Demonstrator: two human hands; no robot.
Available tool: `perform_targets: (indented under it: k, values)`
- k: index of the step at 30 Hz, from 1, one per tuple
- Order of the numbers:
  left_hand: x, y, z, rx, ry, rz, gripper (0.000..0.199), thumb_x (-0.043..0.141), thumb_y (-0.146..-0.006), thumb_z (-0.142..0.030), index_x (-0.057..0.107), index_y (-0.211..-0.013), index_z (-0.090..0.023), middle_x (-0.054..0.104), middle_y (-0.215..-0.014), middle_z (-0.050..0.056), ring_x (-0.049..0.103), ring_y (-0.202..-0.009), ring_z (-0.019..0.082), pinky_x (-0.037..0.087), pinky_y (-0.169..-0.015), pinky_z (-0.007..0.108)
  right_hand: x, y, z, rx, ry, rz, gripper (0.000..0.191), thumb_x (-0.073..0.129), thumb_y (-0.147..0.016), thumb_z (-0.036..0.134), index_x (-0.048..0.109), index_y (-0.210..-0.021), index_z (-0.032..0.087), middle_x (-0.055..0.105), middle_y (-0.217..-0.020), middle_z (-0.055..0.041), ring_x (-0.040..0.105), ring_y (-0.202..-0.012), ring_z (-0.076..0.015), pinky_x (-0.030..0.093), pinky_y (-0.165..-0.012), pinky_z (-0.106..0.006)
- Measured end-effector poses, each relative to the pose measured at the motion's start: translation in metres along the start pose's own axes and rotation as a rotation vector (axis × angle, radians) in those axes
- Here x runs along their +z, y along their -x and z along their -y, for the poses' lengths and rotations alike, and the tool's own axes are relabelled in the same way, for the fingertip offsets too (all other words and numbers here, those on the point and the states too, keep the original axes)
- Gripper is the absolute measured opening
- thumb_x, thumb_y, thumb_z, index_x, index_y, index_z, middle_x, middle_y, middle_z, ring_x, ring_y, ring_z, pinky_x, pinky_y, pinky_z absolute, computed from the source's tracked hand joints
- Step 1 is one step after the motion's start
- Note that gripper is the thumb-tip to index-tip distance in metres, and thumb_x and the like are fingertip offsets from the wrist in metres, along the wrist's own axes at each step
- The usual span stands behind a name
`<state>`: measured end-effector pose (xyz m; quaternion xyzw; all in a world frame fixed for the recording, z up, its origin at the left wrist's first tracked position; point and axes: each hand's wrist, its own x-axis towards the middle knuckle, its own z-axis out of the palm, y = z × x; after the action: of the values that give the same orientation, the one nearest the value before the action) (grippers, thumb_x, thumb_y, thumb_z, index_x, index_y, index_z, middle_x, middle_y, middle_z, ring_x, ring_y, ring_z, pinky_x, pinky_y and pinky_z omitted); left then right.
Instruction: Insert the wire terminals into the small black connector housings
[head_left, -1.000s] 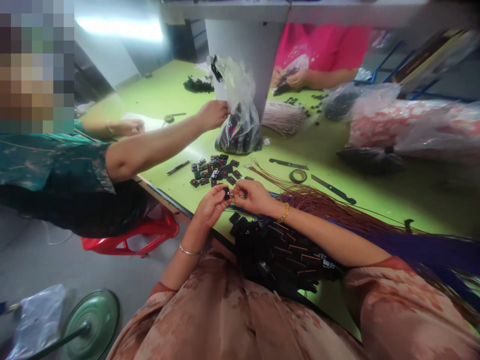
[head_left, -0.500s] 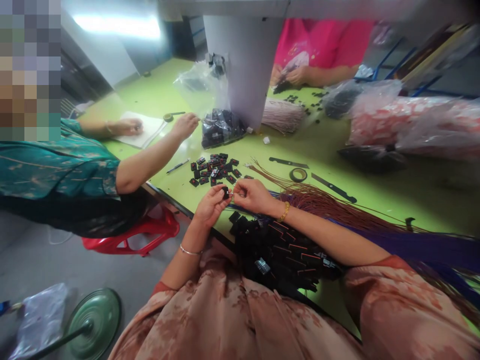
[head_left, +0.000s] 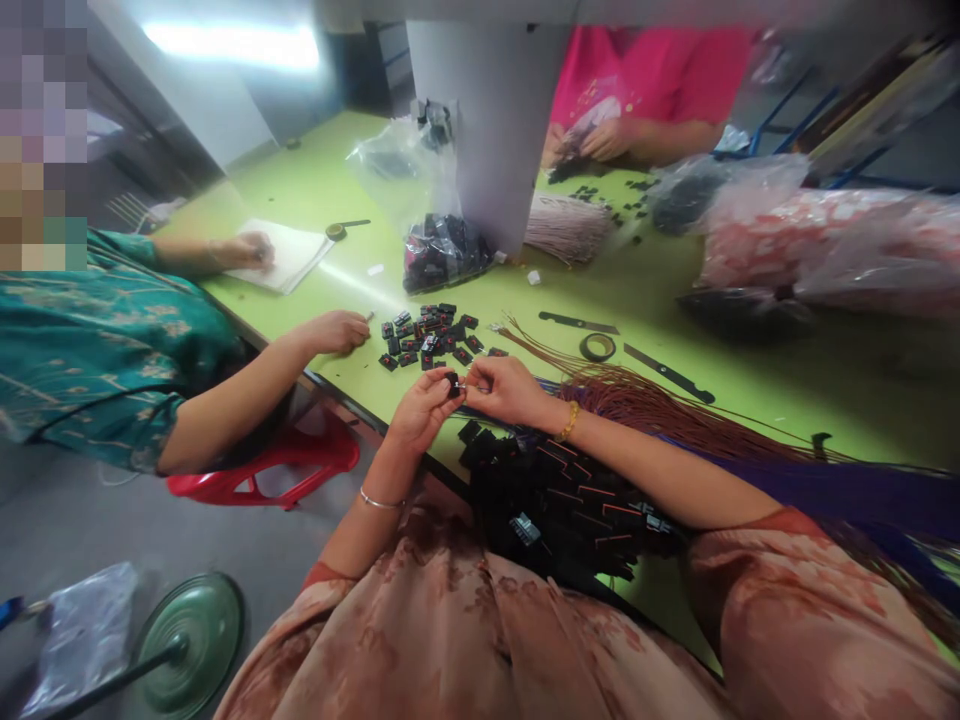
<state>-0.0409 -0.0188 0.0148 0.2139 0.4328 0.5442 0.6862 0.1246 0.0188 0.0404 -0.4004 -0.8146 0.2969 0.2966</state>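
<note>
Gripping a black connector (head_left: 453, 384) in the closed fingers of the left hand (head_left: 418, 410), above the near edge of the surface (head_left: 570, 285). Pinching a thin piece (head_left: 463, 387), too small to make out, in the fingers of the right hand (head_left: 511, 392), just beside the connector. Facing loose connectors (head_left: 430, 342) beyond, with brown wires (head_left: 645, 400) to the right and a black pile (head_left: 555, 500) below.

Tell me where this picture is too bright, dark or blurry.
In the head view, the strip light glares white; a pale streak shines on the green table, whose right side lies in shadow; in that view too, the small black connector in the left hand looks soft.
</note>
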Motion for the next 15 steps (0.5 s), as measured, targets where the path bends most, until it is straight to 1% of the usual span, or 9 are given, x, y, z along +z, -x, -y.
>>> perform_targets:
  k: [3,7,11,15]
  values:
    - [0.004,0.001,0.004,0.037,-0.045,-0.049,0.03,0.076,-0.067,-0.016,0.06,-0.092,-0.016,0.065,-0.078,0.0,0.065,-0.075,0.011,0.053,-0.085,0.031,0.003,-0.001,-0.002,0.003,-0.02,0.015,0.015,0.058,-0.074,0.027,0.056,-0.064,0.016,0.051,-0.057,0.0028,0.039,-0.053,-0.0079,0.027,-0.054,-0.022]
    - [0.011,0.003,0.01,0.091,-0.064,-0.12,0.035,0.08,-0.061,-0.021,0.059,-0.089,-0.015,0.064,-0.074,-0.001,0.063,-0.069,0.008,0.053,-0.075,0.026,0.004,-0.001,-0.004,0.004,0.005,0.041,0.014,0.056,-0.074,0.023,0.054,-0.063,0.017,0.052,-0.058,0.0021,0.04,-0.053,-0.0083,0.027,-0.055,-0.022]
    - [0.013,0.006,0.011,0.088,-0.054,-0.141,0.038,0.082,-0.058,-0.021,0.059,-0.088,-0.015,0.065,-0.076,-0.001,0.063,-0.07,0.009,0.053,-0.075,0.027,0.001,0.001,-0.003,-0.064,0.016,0.09,0.013,0.052,-0.078,0.024,0.056,-0.068,0.017,0.056,-0.062,0.0002,0.043,-0.056,-0.0098,0.028,-0.056,-0.022]
    - [0.013,0.008,0.015,0.105,-0.075,-0.17,0.04,0.082,-0.058,-0.024,0.058,-0.088,-0.015,0.064,-0.075,-0.001,0.063,-0.068,0.009,0.052,-0.071,0.025,0.003,0.002,-0.003,-0.071,0.062,0.09,0.011,0.052,-0.077,0.02,0.053,-0.066,0.017,0.055,-0.062,-0.0005,0.043,-0.056,-0.0105,0.028,-0.056,-0.023]
